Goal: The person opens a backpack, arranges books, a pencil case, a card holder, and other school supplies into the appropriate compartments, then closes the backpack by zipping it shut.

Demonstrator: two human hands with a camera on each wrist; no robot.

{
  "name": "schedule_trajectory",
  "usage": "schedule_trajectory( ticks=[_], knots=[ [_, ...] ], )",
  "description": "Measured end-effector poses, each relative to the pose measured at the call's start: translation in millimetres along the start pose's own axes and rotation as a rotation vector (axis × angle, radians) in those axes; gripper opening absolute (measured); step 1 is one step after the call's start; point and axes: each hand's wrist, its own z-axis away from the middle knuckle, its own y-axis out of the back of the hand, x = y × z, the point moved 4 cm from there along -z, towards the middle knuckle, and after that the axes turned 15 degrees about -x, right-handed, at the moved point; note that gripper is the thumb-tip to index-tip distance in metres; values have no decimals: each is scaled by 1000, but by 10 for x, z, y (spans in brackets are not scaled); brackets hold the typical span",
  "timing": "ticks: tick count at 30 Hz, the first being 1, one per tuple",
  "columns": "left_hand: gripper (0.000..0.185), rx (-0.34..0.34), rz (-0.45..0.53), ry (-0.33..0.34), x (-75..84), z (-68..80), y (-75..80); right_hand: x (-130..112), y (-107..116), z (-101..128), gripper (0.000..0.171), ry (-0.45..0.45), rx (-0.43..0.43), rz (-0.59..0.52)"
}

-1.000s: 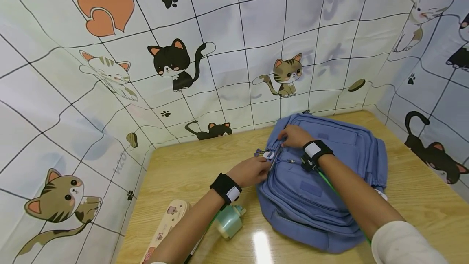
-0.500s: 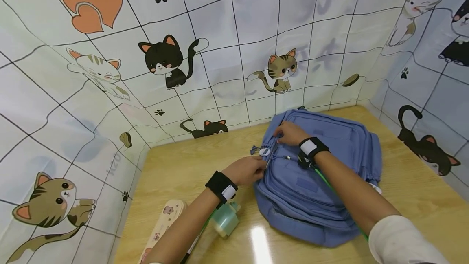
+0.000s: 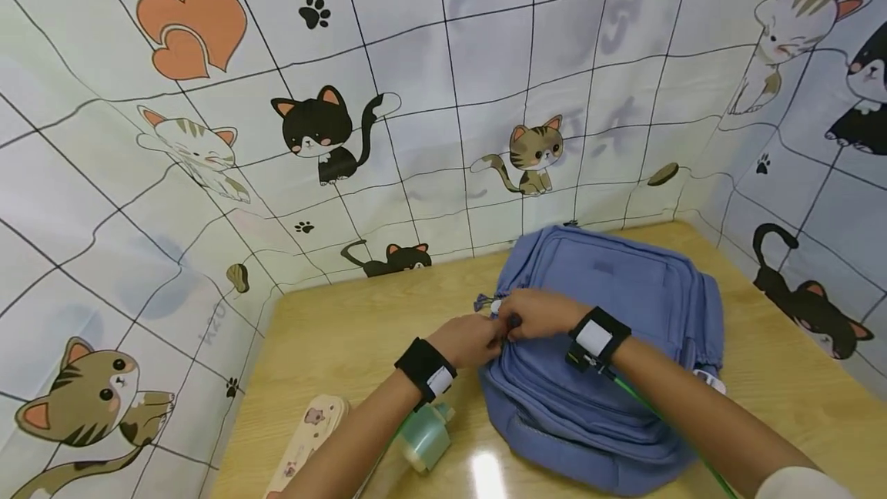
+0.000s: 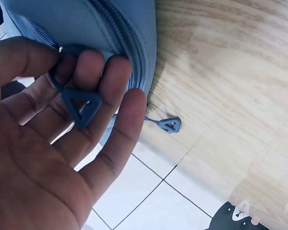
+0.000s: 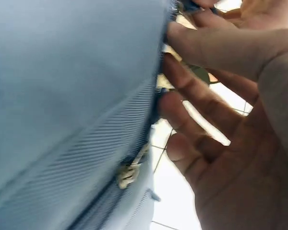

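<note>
A blue backpack (image 3: 610,268) lies on the wooden table. In the left wrist view, my left hand (image 3: 466,339) pinches the cord of a zipper pull with a triangular blue tab (image 4: 92,110); the tab hangs in front of the fingers. Close beside it, my right hand (image 3: 543,313) bends its fingers at the backpack's zipped edge. The right wrist view has the right thumb (image 5: 182,40) against that seam and the fingertips just behind it, though blur hides the exact contact. Another triangular zipper pull (image 4: 175,125) dangles free near the table's edge.
A green bottle-like thing (image 3: 426,437) stands or lies under my left forearm; which, I cannot tell. A cream case with bear prints (image 3: 312,430) lies left of it. A cat-print sheet (image 3: 430,129) rises behind the table (image 3: 374,306). Green cables run along both forearms.
My right hand has come from the far end of the zipper toward me, and now meets the left hand. The left hand has stayed at nearly the same spot on the backpack.
</note>
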Motion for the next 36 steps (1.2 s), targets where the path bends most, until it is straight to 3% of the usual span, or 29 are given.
schedule_trajectory(
  ticks=[4, 8, 17, 24, 28, 31, 36],
  knots=[
    [12, -35, -50, -28, -32, -28, -20, 3, -32, -18, 17, 27, -50, -43],
    [11, -4, -70, -57, -40, -38, 54, 21, -4, -15, 18, 45, -7, -26],
    [15, -38, 85, -83, -72, 26, 177, -18, 36, 9, 14, -8, 51, 51],
    [15, -54, 74, -154, -42, 40, 135, -6, -55, 13, 22, -25, 117, 209],
    [13, -52, 86, -154, -90, 37, 122, -29, -66, -18, 26, -65, 145, 274],
    [13, -71, 117, -125, -122, 47, 109, -39, -56, -42, 22, -77, 130, 236],
    [8, -92, 134, -93, -129, 46, 68, 67, -83, -55, 10, -30, 41, 60]
  ],
)
